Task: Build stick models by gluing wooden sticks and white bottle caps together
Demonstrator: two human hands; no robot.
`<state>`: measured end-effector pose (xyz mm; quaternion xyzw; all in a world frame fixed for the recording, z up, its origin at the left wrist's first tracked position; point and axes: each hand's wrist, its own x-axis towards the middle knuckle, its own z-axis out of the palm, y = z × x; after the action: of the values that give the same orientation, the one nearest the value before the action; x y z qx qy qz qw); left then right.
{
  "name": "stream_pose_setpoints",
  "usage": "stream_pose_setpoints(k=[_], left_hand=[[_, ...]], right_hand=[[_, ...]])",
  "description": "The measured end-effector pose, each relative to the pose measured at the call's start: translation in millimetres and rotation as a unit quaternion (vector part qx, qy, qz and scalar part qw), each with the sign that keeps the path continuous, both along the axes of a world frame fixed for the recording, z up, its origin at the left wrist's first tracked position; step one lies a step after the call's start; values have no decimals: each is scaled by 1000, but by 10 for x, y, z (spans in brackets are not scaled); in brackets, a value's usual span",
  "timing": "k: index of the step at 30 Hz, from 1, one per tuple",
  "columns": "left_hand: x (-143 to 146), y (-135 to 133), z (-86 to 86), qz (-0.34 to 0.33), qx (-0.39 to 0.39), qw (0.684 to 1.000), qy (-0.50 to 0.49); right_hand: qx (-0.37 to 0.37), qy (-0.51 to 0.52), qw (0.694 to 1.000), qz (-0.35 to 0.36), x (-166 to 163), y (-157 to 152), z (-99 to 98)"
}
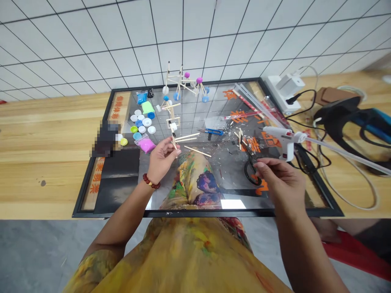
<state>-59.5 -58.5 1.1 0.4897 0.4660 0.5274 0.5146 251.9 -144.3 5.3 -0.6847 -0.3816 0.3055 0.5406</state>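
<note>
My left hand [163, 159] pinches a small wooden-stick frame [174, 142] between thumb and fingers. The frame has a dark tip at the top, and thin sticks [187, 137] reach out to its right. A loose wooden stick [197, 151] lies on the glass beside that hand. On the right, my right hand [282, 179] has its thumb and forefinger closed at the loop of black-handled scissors [252, 172]. Just beyond the scissors is a small cluster of joined sticks [240, 139]. Blue snips [214, 132] lie between the hands.
A stick model with pink and blue balls [199, 80] stands at the back. Bottle caps [147, 121] and clay packets [146, 144] lie left. A white glue gun [282, 140], clear glue sticks [259, 106], a power strip [282, 95] and cables are on the right.
</note>
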Motion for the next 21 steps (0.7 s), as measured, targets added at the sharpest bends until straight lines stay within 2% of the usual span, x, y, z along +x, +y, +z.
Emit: stream_pose_setpoints(k=[6, 11, 14, 16, 18, 21], left_hand=[[-25, 7, -5, 32, 12, 999, 7], [-24, 3, -5, 30, 6, 999, 14], [-17, -6, 5, 29, 3, 999, 22], [-19, -6, 16, 34, 2, 999, 18], [-26, -2, 34, 33, -5, 999, -9], [-46, 9, 58, 15, -31, 996, -80]], right_hand=[[-26, -103, 988, -111, 483, -73, -115], [-84, -234, 957, -150, 855, 27, -114], [-101, -356, 920, -127, 992, 263, -124], [-126, -392, 907, -91, 1042, 443, -122], [-182, -391, 900, -62, 1069, 596, -114], [-249, -345, 903, -59, 1097, 736, -124]])
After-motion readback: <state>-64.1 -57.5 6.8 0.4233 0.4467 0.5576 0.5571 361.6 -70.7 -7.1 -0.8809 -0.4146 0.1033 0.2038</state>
